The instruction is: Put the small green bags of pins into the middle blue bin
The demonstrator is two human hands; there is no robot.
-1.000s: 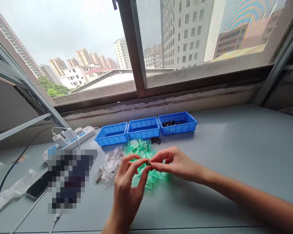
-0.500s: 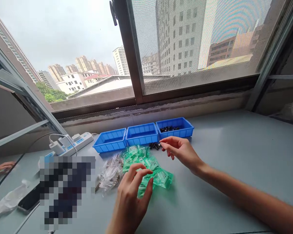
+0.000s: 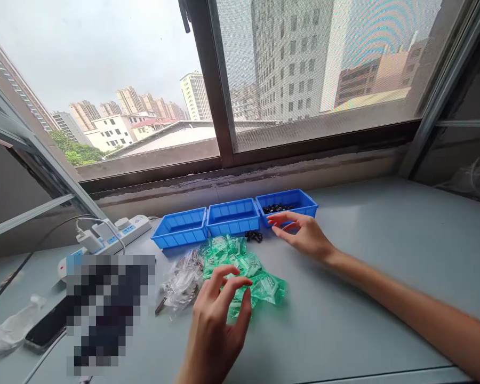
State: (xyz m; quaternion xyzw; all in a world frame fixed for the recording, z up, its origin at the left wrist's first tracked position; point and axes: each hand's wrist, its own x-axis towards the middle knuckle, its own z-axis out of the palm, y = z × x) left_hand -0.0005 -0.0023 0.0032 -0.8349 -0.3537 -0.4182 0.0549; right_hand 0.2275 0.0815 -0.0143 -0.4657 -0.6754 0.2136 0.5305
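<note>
The right hand (image 3: 304, 234) lay stretched out over the grey table (image 3: 376, 256), palm down, its fingers loosely spread and holding nothing that could be seen; the fingertips (image 3: 272, 218) reached just to the front wall of the rightmost blue bin (image 3: 288, 201), which held a heap of small black parts (image 3: 277, 208). The left hand (image 3: 218, 325) hovered nearer the body, fingers curled and a little apart, empty as far as the view showed, its fingertips touching or just above the pile of green packets (image 3: 244, 266) (contact was too fine to tell). A few loose black pieces (image 3: 254, 236) lay on the table between the packets and the bins, just left of the right hand. To the left of the green pile sat a bunch of clear packets (image 3: 182, 280). The middle blue bin (image 3: 232, 216) and the left blue bin (image 3: 180, 226) stood in a row with the first, touching side by side, below the window sill (image 3: 240, 178). Farther left were a white power strip (image 3: 108, 240) with plugs in it, a dark phone (image 3: 44, 330), and a crumpled clear bag (image 3: 8, 333)
</note>
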